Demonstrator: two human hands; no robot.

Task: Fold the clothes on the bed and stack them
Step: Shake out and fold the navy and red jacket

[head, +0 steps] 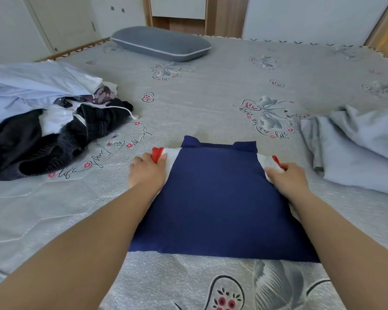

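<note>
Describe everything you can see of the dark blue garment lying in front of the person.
The dark blue garment with white and red sleeve ends lies flat on the grey patterned bedcover, partly folded into a rectangle. It looks like soft cloth. The left hand grips its left sleeve end; the right hand grips the right one.

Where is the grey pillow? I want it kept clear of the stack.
In the head view the grey pillow lies at the far end of the bed, left of centre, beyond the clothes pile.
</note>
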